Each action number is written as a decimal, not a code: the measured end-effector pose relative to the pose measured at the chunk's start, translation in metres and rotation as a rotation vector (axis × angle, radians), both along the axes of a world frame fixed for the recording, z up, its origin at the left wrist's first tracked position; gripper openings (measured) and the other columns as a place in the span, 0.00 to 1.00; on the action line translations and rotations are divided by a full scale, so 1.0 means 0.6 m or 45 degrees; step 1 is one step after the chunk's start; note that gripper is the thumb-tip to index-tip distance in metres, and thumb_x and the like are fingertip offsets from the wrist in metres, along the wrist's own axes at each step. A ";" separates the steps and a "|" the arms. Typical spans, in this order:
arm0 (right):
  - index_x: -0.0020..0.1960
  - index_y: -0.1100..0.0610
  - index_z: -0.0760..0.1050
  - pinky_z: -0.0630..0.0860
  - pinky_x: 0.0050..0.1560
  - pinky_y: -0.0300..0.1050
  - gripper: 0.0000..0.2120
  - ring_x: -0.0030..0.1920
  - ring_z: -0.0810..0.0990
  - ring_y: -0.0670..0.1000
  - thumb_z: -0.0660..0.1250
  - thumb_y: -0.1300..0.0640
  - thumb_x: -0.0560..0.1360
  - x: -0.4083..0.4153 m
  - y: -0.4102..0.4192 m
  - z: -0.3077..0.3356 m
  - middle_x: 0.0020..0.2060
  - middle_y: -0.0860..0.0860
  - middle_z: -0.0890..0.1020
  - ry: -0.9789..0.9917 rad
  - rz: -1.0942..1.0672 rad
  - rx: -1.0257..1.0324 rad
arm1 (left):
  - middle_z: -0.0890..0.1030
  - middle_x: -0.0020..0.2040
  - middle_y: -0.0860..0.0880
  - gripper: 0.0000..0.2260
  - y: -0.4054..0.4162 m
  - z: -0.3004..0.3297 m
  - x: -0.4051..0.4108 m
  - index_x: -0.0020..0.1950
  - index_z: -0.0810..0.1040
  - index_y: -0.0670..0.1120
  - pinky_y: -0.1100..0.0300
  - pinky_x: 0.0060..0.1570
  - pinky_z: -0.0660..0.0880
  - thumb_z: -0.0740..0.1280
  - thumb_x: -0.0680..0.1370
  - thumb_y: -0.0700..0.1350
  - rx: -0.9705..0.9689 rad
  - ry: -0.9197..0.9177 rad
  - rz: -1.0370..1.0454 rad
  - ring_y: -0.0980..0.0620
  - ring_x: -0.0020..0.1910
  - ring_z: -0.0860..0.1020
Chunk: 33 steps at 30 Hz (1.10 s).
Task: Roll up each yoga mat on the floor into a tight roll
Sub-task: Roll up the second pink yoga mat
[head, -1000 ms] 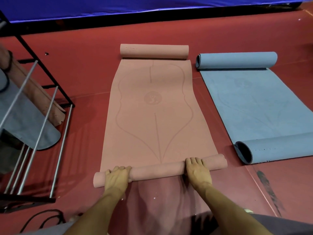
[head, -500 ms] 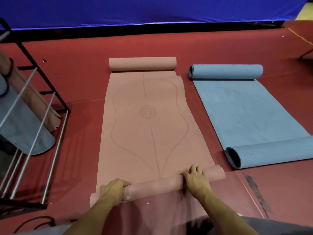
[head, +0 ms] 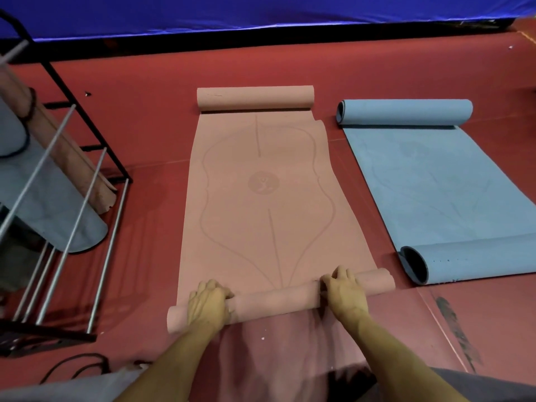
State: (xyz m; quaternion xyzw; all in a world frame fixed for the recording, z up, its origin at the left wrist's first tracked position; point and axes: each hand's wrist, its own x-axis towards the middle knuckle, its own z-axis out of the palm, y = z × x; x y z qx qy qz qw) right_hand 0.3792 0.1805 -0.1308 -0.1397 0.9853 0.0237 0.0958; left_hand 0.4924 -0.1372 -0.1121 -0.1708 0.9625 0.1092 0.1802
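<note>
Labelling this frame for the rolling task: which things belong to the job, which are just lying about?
Job:
pink foam yoga mat, near end rolled
left hand and right hand, gripping that roll
blue foam yoga mat, both ends curled

Lying about:
black metal rack holding stored mats
black cord on the floor

The pink mat point(head: 261, 204) and the blue mat point(head: 435, 187) lie side by side, both ends curled.

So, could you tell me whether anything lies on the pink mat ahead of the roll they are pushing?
Nothing visible does. Both the left hand and right hand rest on the near roll, and the flat pink mat is bare up to its curled far end.
</note>
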 end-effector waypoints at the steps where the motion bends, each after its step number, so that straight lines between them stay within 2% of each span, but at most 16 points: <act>1: 0.60 0.50 0.79 0.76 0.50 0.50 0.11 0.53 0.75 0.56 0.67 0.57 0.78 0.003 0.000 -0.001 0.52 0.52 0.76 0.009 -0.003 -0.033 | 0.76 0.59 0.55 0.18 0.001 -0.003 0.001 0.65 0.80 0.61 0.54 0.59 0.69 0.71 0.76 0.50 -0.009 0.006 0.002 0.49 0.64 0.72; 3: 0.60 0.52 0.78 0.74 0.47 0.49 0.10 0.53 0.75 0.55 0.67 0.57 0.79 0.007 0.000 0.000 0.51 0.51 0.77 0.013 -0.035 -0.126 | 0.76 0.57 0.55 0.17 0.008 -0.008 0.006 0.65 0.79 0.60 0.54 0.58 0.70 0.70 0.76 0.50 -0.019 0.058 0.020 0.50 0.61 0.74; 5: 0.57 0.53 0.77 0.75 0.46 0.50 0.08 0.56 0.75 0.56 0.65 0.54 0.80 0.011 -0.003 0.003 0.53 0.51 0.78 0.007 -0.042 -0.207 | 0.79 0.55 0.55 0.14 0.013 -0.012 0.008 0.63 0.79 0.58 0.55 0.53 0.71 0.67 0.78 0.47 -0.052 0.131 0.061 0.50 0.58 0.74; 7: 0.57 0.54 0.77 0.77 0.50 0.51 0.12 0.59 0.75 0.56 0.67 0.50 0.76 0.017 -0.010 0.006 0.55 0.50 0.78 -0.039 -0.001 -0.214 | 0.82 0.52 0.54 0.15 0.016 -0.011 0.005 0.60 0.80 0.56 0.56 0.48 0.71 0.64 0.77 0.42 -0.072 0.145 0.107 0.50 0.56 0.75; 9: 0.62 0.53 0.77 0.77 0.56 0.50 0.19 0.62 0.74 0.56 0.70 0.50 0.73 0.019 -0.016 0.006 0.60 0.50 0.77 -0.089 0.023 -0.148 | 0.83 0.51 0.53 0.15 0.019 -0.008 0.000 0.58 0.82 0.55 0.55 0.48 0.73 0.63 0.75 0.42 -0.067 0.111 0.104 0.49 0.56 0.76; 11: 0.62 0.52 0.78 0.75 0.60 0.50 0.20 0.60 0.73 0.57 0.73 0.52 0.72 0.018 -0.019 0.004 0.60 0.52 0.77 -0.078 -0.007 -0.088 | 0.84 0.51 0.52 0.13 0.024 -0.005 -0.004 0.55 0.83 0.53 0.55 0.51 0.74 0.64 0.75 0.50 -0.046 0.110 0.102 0.49 0.58 0.76; 12: 0.61 0.51 0.79 0.74 0.59 0.50 0.20 0.57 0.73 0.57 0.75 0.51 0.70 0.017 -0.019 0.003 0.58 0.53 0.77 -0.054 -0.023 -0.066 | 0.83 0.53 0.53 0.14 0.027 -0.004 -0.004 0.55 0.83 0.53 0.54 0.54 0.73 0.65 0.75 0.57 -0.035 0.106 0.106 0.49 0.59 0.76; 14: 0.58 0.49 0.80 0.73 0.59 0.51 0.19 0.53 0.73 0.57 0.77 0.50 0.68 0.014 -0.017 -0.001 0.54 0.53 0.76 0.000 -0.037 -0.006 | 0.80 0.58 0.56 0.24 0.030 -0.009 -0.001 0.57 0.82 0.56 0.53 0.60 0.69 0.69 0.71 0.70 -0.060 0.084 0.089 0.51 0.62 0.74; 16: 0.57 0.49 0.80 0.73 0.59 0.51 0.19 0.52 0.74 0.56 0.77 0.50 0.68 0.011 -0.016 -0.004 0.52 0.51 0.76 0.015 -0.015 0.011 | 0.77 0.60 0.57 0.28 0.029 -0.015 0.002 0.59 0.81 0.59 0.51 0.62 0.65 0.72 0.66 0.73 -0.087 0.097 0.081 0.52 0.62 0.73; 21: 0.60 0.51 0.74 0.75 0.51 0.49 0.23 0.54 0.77 0.54 0.78 0.48 0.70 0.002 -0.026 0.009 0.53 0.49 0.77 -0.028 -0.014 0.015 | 0.79 0.57 0.56 0.19 0.028 -0.013 -0.005 0.60 0.78 0.57 0.54 0.57 0.66 0.75 0.72 0.59 -0.151 0.071 0.065 0.52 0.61 0.74; 25: 0.55 0.51 0.75 0.74 0.50 0.48 0.16 0.54 0.77 0.54 0.75 0.49 0.72 -0.006 -0.029 0.016 0.51 0.49 0.78 -0.034 -0.002 -0.023 | 0.82 0.55 0.56 0.16 0.021 -0.013 -0.008 0.60 0.78 0.57 0.53 0.55 0.66 0.74 0.74 0.57 -0.131 0.088 0.087 0.52 0.60 0.75; 29: 0.59 0.51 0.77 0.73 0.58 0.50 0.13 0.60 0.75 0.55 0.69 0.50 0.76 -0.014 -0.032 0.011 0.57 0.50 0.78 -0.056 0.003 -0.078 | 0.83 0.57 0.57 0.17 0.017 -0.013 -0.009 0.63 0.75 0.59 0.53 0.59 0.66 0.73 0.76 0.58 -0.062 0.109 0.083 0.52 0.62 0.74; 33: 0.68 0.51 0.75 0.66 0.70 0.53 0.21 0.70 0.69 0.57 0.64 0.47 0.77 -0.012 -0.041 0.012 0.68 0.52 0.73 -0.113 0.003 -0.047 | 0.81 0.64 0.59 0.18 0.020 -0.013 -0.014 0.69 0.75 0.58 0.52 0.66 0.63 0.69 0.80 0.56 -0.006 0.087 0.077 0.52 0.67 0.71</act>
